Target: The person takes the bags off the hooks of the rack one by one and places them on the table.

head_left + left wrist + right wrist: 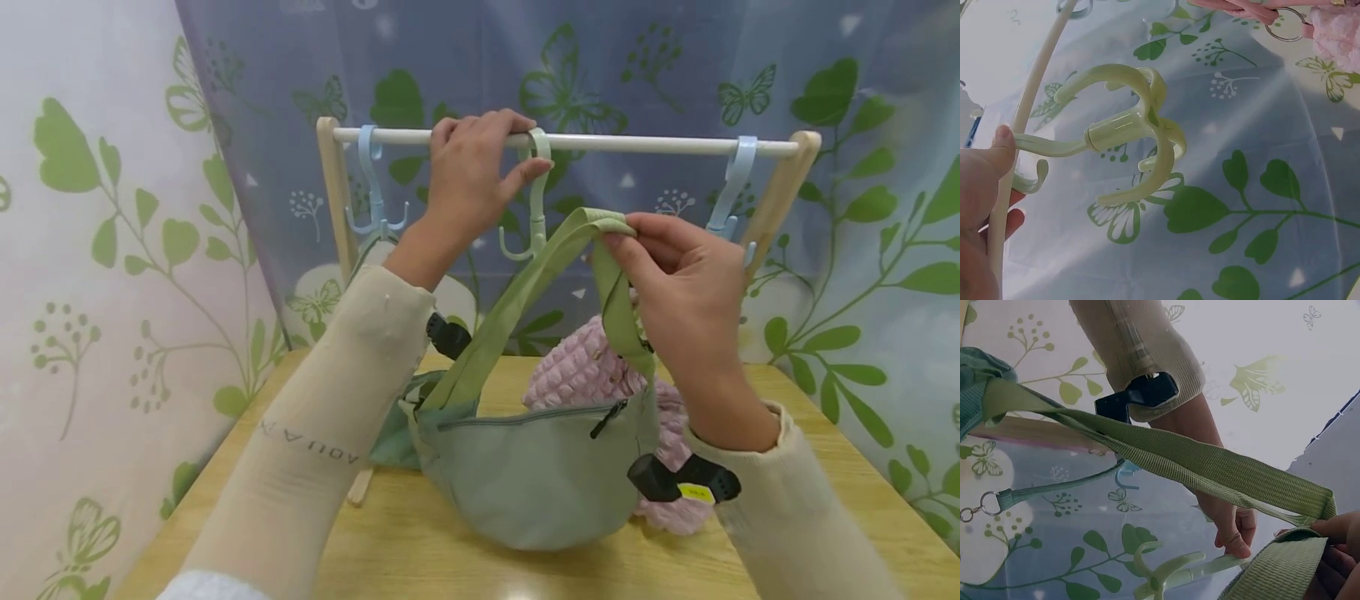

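In the head view my left hand (pixel 476 171) is at the white rod (pixel 637 145), fingers over it and thumb against the pale green hook hanger (pixel 537 204). The left wrist view shows the thumb on the hanger's stem (pixel 1054 147), fingertips behind the rod; its several curved prongs hold nothing. My right hand (pixel 686 292) pinches the top of the light green strap (pixel 517 292) between thumb and fingers, right of the hanger. Below hangs a grey-green shoulder bag (pixel 540 483), its bottom close to the tabletop; whether it touches is unclear.
Light blue hook hangers hang at the rod's left (pixel 369 179) and right (pixel 735 183). A darker green bag (pixel 397 437) is behind the left forearm. Behind the shoulder bag is a pink puffy bag (pixel 573 362). Wooden posts (pixel 787 187) support the rod above the wooden table (pixel 262 492).
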The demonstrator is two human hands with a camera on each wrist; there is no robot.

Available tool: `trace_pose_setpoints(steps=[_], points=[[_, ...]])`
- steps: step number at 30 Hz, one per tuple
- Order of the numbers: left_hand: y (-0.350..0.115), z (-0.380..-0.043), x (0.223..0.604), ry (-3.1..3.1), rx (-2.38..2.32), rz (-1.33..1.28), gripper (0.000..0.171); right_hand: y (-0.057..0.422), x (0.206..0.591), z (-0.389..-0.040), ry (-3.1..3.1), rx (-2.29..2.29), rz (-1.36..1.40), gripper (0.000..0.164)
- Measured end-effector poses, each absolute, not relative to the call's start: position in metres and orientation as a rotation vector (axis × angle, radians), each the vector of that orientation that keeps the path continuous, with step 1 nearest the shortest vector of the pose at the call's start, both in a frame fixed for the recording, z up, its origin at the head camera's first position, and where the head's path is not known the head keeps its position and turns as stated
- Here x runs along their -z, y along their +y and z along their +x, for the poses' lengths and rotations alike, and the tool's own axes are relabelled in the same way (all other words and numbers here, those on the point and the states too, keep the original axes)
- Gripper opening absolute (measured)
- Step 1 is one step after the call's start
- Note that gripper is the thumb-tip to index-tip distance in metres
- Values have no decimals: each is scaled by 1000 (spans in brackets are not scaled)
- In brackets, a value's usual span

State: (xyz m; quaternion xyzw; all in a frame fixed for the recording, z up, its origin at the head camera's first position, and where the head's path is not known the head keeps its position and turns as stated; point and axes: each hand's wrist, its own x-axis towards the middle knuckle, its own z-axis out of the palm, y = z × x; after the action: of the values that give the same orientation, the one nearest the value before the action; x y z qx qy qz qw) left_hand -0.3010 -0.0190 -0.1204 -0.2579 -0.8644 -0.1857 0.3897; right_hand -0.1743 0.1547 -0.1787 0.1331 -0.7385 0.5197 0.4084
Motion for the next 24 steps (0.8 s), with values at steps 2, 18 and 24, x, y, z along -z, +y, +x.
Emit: trace_pose_setpoints(steps=[2,18,24], points=[[-20,-301,121,-2191,469,-663,55,154,181,-171,-1853,-1317,343,21],[-24,-298,120,-2210,375,-728,54,157,195,-155,-1822,-1326,302,19],[-26,-298,124,-2184,353,-759,59,158,202,-151,-1832,-1314,326,18]])
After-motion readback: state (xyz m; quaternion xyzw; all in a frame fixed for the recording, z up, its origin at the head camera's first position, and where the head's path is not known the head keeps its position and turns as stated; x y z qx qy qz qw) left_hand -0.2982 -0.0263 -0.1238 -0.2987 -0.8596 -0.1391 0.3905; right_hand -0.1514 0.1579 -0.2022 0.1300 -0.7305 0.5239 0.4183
